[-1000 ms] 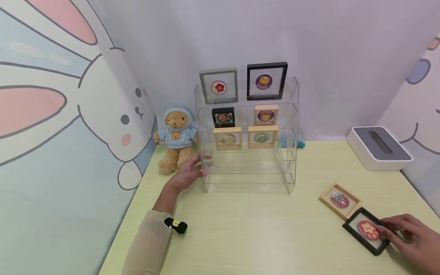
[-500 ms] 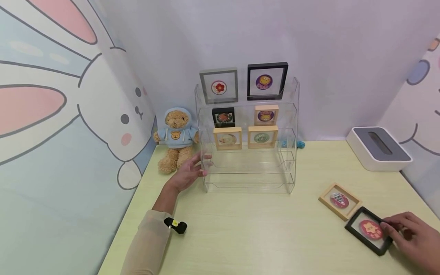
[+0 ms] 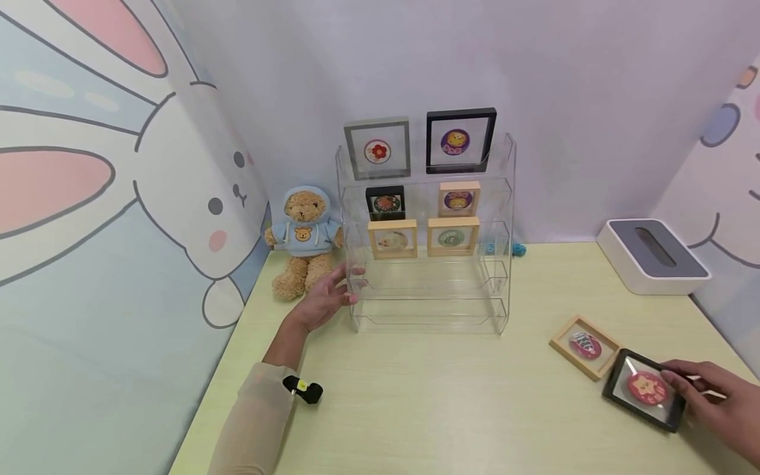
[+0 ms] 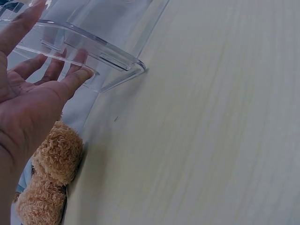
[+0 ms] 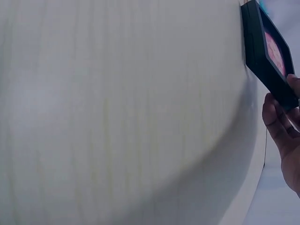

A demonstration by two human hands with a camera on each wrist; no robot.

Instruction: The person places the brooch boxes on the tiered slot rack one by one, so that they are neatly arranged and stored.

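My left hand (image 3: 323, 300) holds the left side of a clear acrylic display rack (image 3: 430, 316), thumb near its front edge and some fingers behind clear plastic; the left wrist view shows the hand at the rack's lower corner (image 4: 136, 65). With thumb and fingers, my right hand (image 3: 721, 402) pinches the right edge of a black square frame (image 3: 617, 389) holding a red round badge with a yellow star. The frame is tilted, its left corner beside a light wooden frame (image 3: 570, 353) lying flat. In the right wrist view the black frame (image 5: 258, 51) appears at upper right.
Several framed badges stand on the rack, including a grey frame (image 3: 377, 175) and a black frame (image 3: 432, 145) on top. A teddy bear (image 3: 305, 247) sits left of the rack. A white tissue box (image 3: 665, 285) stands at the right. Walls border the table (image 3: 439, 402).
My right hand has moved slightly up and right, tilting the black frame so its near side rises. My left hand has stayed at the rack.
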